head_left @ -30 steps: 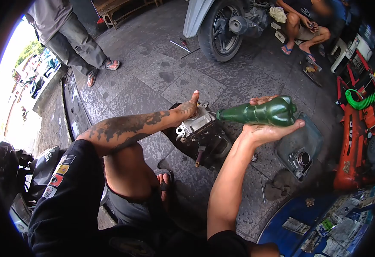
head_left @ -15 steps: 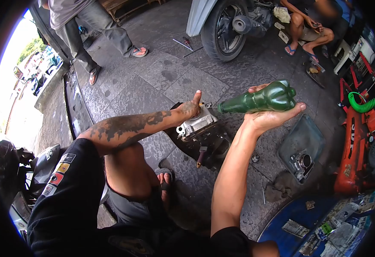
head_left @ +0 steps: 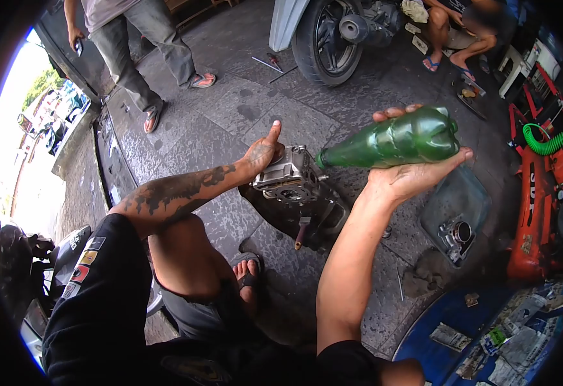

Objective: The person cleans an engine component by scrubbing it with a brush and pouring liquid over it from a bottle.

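My left hand (head_left: 263,153) grips the left end of a silvery metal engine part (head_left: 289,174), with the thumb raised; its other fingers are largely hidden. The part is tilted so that a face with a round opening shows. Beneath it is a dark engine block (head_left: 320,215) on the floor, with a brush-like tool (head_left: 302,233) against it. My right hand (head_left: 405,177) is wrapped round a green plastic bottle (head_left: 400,138) from below. The bottle lies nearly level, its neck pointing left beside the metal part. Whether liquid leaves the mouth cannot be made out.
A clear tray (head_left: 445,199) with a metal part stands at the right, before a red jack (head_left: 527,212) and a green coiled hose (head_left: 548,143). A motorcycle wheel (head_left: 326,45) is ahead. One person (head_left: 124,51) stands at upper left; another (head_left: 461,35) sits at upper right.
My left hand has lifted and tipped the metal part, moving slightly left. The bottle has risen a little and sits more level. The standing person has stepped right.
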Demonstrator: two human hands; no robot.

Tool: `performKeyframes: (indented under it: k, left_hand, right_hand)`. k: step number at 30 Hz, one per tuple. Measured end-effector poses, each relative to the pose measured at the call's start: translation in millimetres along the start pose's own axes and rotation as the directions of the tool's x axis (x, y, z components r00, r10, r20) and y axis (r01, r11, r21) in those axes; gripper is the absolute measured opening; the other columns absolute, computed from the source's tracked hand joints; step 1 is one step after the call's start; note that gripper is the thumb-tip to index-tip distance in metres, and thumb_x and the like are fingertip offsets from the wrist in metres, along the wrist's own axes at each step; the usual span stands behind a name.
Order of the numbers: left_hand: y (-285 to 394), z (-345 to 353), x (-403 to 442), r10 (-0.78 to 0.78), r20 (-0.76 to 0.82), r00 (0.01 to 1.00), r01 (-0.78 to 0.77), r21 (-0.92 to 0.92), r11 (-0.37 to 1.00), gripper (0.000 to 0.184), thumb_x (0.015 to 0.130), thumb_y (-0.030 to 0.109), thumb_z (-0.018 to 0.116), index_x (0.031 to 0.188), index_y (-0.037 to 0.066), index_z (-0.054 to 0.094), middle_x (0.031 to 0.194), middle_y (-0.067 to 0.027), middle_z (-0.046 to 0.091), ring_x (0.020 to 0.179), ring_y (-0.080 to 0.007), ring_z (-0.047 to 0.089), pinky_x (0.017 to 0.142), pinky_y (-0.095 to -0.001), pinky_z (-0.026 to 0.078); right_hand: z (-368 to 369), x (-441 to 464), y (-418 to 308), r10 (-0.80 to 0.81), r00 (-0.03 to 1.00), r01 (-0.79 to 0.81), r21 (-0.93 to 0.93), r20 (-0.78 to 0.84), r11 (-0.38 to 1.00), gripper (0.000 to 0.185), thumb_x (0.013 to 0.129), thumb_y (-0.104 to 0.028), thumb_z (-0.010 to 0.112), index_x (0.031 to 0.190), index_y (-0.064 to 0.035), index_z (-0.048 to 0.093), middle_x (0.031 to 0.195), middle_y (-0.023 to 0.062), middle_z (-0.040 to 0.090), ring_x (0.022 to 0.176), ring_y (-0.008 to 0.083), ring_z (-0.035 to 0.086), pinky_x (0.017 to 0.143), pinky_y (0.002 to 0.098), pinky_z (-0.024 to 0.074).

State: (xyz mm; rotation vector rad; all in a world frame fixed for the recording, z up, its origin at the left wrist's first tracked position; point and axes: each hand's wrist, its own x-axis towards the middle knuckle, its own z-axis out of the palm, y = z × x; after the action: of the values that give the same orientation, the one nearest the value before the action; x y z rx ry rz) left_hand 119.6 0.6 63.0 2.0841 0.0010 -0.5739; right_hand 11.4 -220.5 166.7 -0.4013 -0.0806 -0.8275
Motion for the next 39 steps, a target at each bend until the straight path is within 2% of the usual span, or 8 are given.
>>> performKeyframes:
  k: [2, 4, 7, 11, 13, 19, 31, 39]
  left_hand:
    - [2, 0, -4, 0.035, 0.041, 0.999, -0.036, 0.031, 0.999, 0.086, 0.088, 0.079, 0.011, 0.053, 0.007, 0.042, 0.058, -0.0017, 0.033, 0.062, -0.0174, 0.031, 0.066, -0.0327, 0.029]
    - [2, 0, -1, 0.019, 0.078, 0.997, -0.021, 0.025, 0.999, 0.087, 0.088, 0.079, 0.010, 0.054, 0.007, 0.044, 0.059, -0.0014, 0.034, 0.063, -0.0173, 0.032, 0.067, -0.0328, 0.029]
    - [6, 12, -9, -0.001, 0.079, 0.997, 0.001, 0.000, 1.000, 0.088, 0.088, 0.080, 0.008, 0.057, 0.007, 0.048, 0.061, -0.0013, 0.038, 0.066, -0.0173, 0.035, 0.070, -0.0333, 0.030]
    - [7, 14, -10, -0.019, 0.091, 0.996, 0.020, -0.010, 1.000, 0.091, 0.087, 0.080, 0.005, 0.061, 0.007, 0.052, 0.064, -0.0031, 0.045, 0.069, -0.0179, 0.039, 0.074, -0.0343, 0.031]
    - [10, 18, -9, -0.015, 0.091, 0.996, 0.015, 0.007, 1.000, 0.089, 0.087, 0.080, 0.005, 0.060, 0.007, 0.049, 0.064, -0.0035, 0.045, 0.069, -0.0179, 0.039, 0.073, -0.0337, 0.031]
    - [15, 26, -4, -0.028, 0.055, 0.998, 0.029, -0.024, 0.999, 0.088, 0.087, 0.079, 0.005, 0.061, 0.007, 0.049, 0.064, -0.0035, 0.045, 0.069, -0.0180, 0.039, 0.073, -0.0337, 0.031]
    - [9, 26, 4, -0.074, -0.080, 0.994, 0.059, -0.169, 0.984, 0.087, 0.088, 0.079, 0.007, 0.063, 0.007, 0.048, 0.064, -0.0034, 0.044, 0.069, -0.0183, 0.039, 0.073, -0.0336, 0.031]
    - [0, 27, -2, -0.105, -0.079, 0.991, 0.086, -0.213, 0.973, 0.085, 0.088, 0.080, 0.010, 0.066, 0.007, 0.049, 0.064, -0.0031, 0.042, 0.069, -0.0187, 0.039, 0.072, -0.0335, 0.031]
  right_hand:
    - [1, -2, 5, 0.024, 0.990, -0.014, -0.077, 0.139, 0.997, 0.088, 0.088, -0.079, 0.024, 0.098, 0.0021, 0.058, 0.085, 0.0139, 0.059, 0.071, 0.0288, 0.063, 0.061, 0.0462, 0.0544]
    - [5, -8, 11, 0.026, 0.993, -0.020, -0.056, 0.111, 0.998, 0.087, 0.089, -0.077, 0.022, 0.093, 0.0023, 0.059, 0.074, 0.0142, 0.060, 0.063, 0.0278, 0.062, 0.057, 0.0440, 0.0545]
    - [11, -17, 20, 0.018, 0.997, -0.033, -0.195, -0.081, 0.980, 0.086, 0.091, -0.074, 0.020, 0.083, 0.0014, 0.060, 0.049, 0.0125, 0.053, 0.044, 0.0249, 0.056, 0.047, 0.0381, 0.0516]
    - [6, -24, 26, 0.038, 0.996, -0.057, -0.232, -0.084, 0.971, 0.086, 0.090, -0.075, 0.022, 0.084, 0.0011, 0.060, 0.053, 0.0124, 0.054, 0.046, 0.0244, 0.056, 0.048, 0.0379, 0.0515]
    - [3, -25, 26, 0.066, 0.998, -0.068, -0.125, -0.024, 0.990, 0.085, 0.090, -0.076, 0.023, 0.083, 0.0005, 0.059, 0.054, 0.0115, 0.054, 0.046, 0.0235, 0.056, 0.049, 0.0372, 0.0506]
    - [2, -36, 30, 0.105, 0.994, -0.105, -0.109, -0.006, 0.988, 0.084, 0.089, -0.077, 0.024, 0.083, -0.0004, 0.059, 0.057, 0.0103, 0.055, 0.047, 0.0226, 0.055, 0.048, 0.0367, 0.0492]
    - [-9, -56, 28, 0.242, 0.969, -0.238, 0.061, -0.060, 0.969, 0.082, 0.089, -0.077, 0.026, 0.082, -0.0013, 0.059, 0.058, 0.0098, 0.055, 0.047, 0.0232, 0.055, 0.047, 0.0361, 0.0482]
    - [-23, -65, 20, 0.172, 0.985, -0.173, 0.035, 0.028, 0.984, 0.083, 0.089, -0.076, 0.026, 0.081, 0.0004, 0.057, 0.057, 0.0099, 0.053, 0.048, 0.0229, 0.054, 0.047, 0.0362, 0.0490]
